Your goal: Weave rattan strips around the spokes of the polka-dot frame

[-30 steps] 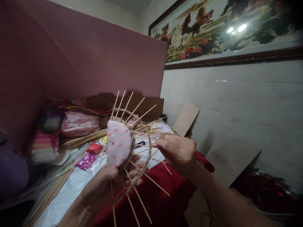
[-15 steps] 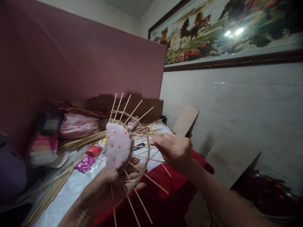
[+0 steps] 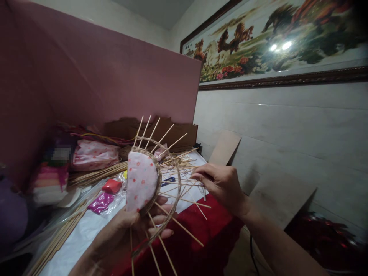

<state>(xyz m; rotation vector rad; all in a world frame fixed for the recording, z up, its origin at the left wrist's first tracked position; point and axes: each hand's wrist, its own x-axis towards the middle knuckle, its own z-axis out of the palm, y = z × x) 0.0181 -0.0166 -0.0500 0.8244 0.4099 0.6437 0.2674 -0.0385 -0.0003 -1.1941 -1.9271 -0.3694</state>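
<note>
My left hand (image 3: 126, 230) grips the lower edge of a half-round craft frame (image 3: 142, 178), its fingers behind it. The frame has a pale fabric face with red dots and a twine-wrapped curved edge. Thin wooden sticks (image 3: 165, 136) fan out from that edge. An arc of twine (image 3: 178, 180) runs across the sticks, apart from the fabric. To the right of this arc my right hand (image 3: 222, 186) has thumb and forefinger pinched together, near the stick ends. What lies in the pinch, if anything, is too fine to make out.
On the white-covered table (image 3: 73, 234) lie bundled sticks (image 3: 57, 245), a red packet (image 3: 112, 186), a magenta packet (image 3: 100, 203) and a blue tool (image 3: 168, 181). Dotted fabric (image 3: 94, 155) and cardboard (image 3: 181, 134) sit behind. Red cloth (image 3: 198, 237) covers the near side.
My right hand has moved right and slightly down, away from the twine arc. My left hand still holds the frame, which has shifted a little down and left in view.
</note>
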